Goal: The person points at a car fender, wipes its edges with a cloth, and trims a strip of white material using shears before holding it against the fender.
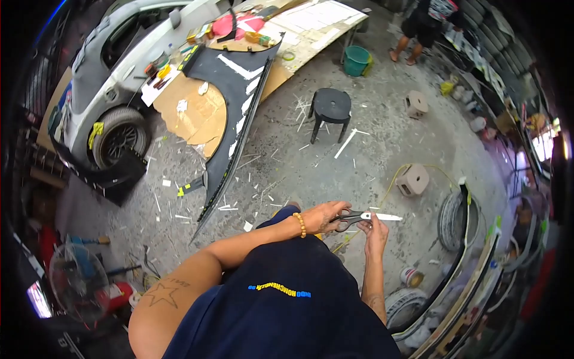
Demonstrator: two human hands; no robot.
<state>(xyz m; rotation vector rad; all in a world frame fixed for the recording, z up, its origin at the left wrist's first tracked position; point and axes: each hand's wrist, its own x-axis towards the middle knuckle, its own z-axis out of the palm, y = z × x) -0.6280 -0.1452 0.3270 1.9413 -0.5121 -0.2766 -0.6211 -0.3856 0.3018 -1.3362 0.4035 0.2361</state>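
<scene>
— Where are the scissors [356,217] seen?
— Lower right of the frame's centre; they are clasped by the left hand [324,217].
— And the right hand [375,233]?
— It is clamped on the pale piece [385,217].

Fingers of the left hand [326,218] partly hide the scissors [355,219]. What the right hand [375,232] pinches is too small to tell. The top edge cuts off another person [421,27]; the bottom edge crops the navy shirt [281,320].

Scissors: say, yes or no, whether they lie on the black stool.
No, the left hand holds the scissors by their dark handles, apart from the black stool.
</scene>
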